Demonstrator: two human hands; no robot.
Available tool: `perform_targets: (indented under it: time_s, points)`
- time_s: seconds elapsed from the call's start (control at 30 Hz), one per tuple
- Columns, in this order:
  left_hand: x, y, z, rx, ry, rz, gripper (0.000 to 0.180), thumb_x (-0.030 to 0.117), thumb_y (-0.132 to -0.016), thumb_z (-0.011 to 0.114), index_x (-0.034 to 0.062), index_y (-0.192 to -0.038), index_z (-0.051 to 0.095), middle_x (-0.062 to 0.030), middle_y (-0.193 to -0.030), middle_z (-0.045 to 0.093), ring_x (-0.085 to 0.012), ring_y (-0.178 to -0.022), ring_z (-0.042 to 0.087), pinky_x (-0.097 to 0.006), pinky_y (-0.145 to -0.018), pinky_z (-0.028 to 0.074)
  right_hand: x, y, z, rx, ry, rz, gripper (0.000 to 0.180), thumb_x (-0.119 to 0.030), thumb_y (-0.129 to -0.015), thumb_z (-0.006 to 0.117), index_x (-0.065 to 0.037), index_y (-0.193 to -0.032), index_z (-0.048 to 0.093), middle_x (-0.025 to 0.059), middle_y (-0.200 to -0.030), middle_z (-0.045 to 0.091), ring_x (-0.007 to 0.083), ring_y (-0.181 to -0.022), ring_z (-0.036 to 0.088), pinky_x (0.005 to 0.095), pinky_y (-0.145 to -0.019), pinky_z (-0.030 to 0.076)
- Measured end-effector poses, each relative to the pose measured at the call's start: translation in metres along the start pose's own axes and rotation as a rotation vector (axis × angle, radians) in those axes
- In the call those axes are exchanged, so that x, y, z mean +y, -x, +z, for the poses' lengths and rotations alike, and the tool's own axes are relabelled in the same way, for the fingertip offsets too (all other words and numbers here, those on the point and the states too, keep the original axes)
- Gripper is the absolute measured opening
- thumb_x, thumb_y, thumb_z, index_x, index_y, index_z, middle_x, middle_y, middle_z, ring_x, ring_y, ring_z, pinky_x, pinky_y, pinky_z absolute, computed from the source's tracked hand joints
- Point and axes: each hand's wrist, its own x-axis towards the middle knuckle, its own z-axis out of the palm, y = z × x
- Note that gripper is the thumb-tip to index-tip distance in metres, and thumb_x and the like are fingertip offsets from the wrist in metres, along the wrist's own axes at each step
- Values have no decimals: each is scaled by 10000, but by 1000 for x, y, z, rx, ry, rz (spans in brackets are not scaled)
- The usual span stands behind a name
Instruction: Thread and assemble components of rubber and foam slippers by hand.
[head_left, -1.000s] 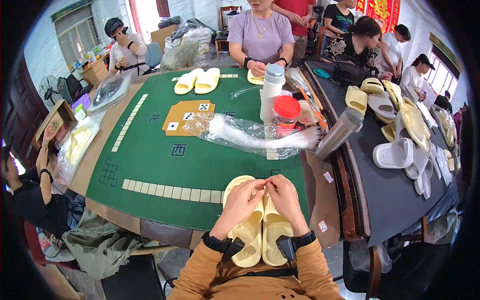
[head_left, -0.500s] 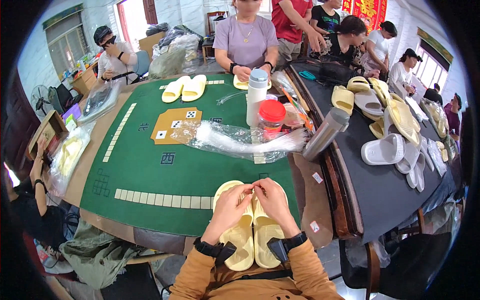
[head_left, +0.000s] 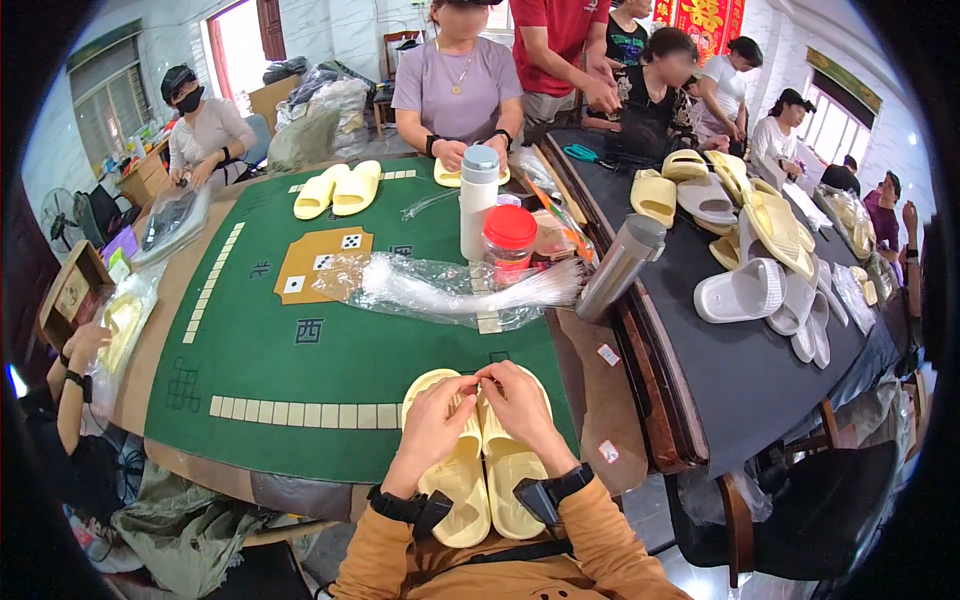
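A pair of pale yellow slippers lies side by side at the table's near edge, the left slipper (head_left: 462, 508) and the right slipper (head_left: 512, 500) with their heels toward me. Over their straps my left hand (head_left: 432, 425) and my right hand (head_left: 522, 410) meet, thumbs and fingertips pinched close together. Whatever sits between the fingertips is too small or too hidden to make out. Beyond them a clear plastic bag holds a bundle of thin white plastic strips (head_left: 440, 290).
A white bottle (head_left: 478, 215), a red-lidded jar (head_left: 508, 240) and a grey tumbler (head_left: 622, 265) stand beyond. Another yellow pair (head_left: 338, 190) lies on the green mat (head_left: 250, 360). Loose slippers (head_left: 740, 292) pile on the dark table at right. Several co-workers sit or stand around.
My view has swung slightly right. My hands stay pinched together over the slippers. The person in red has drawn an outstretched arm back, and the one at far left has lowered a hand from the face.
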Motion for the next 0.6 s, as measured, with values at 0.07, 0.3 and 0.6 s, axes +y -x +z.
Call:
perform_targets:
  time_s: [0.07, 0.3, 0.6]
  points:
    - [0, 0, 0, 1, -9, 12, 301, 83, -922, 616, -10, -1207, 633, -149, -1065, 707, -252, -994, 677, -340, -877, 509, -1, 0, 0, 0, 17, 14, 139, -89, -917, 595, -3, -997, 670, 139, -884, 627, 287, -780, 620, 373, -699, 495]
    - [-5, -1, 4, 33, 36, 43, 279, 119, -909, 635, -7, -1158, 651, -184, -1050, 686, -334, -954, 659, -387, -824, 510, -2, 1, -2, -16, 0, 40, 134, -97, -922, 587, -13, -988, 667, 138, -887, 621, 301, -791, 612, 387, -701, 484]
    - [-3, 0, 2, 26, 51, 30, 274, 113, -915, 629, -9, -1159, 651, -173, -1045, 686, -313, -937, 662, -377, -813, 509, -1, 0, -1, -11, 15, 33, 133, -95, -918, 590, -9, -983, 667, 135, -879, 620, 295, -781, 610, 384, -694, 482]
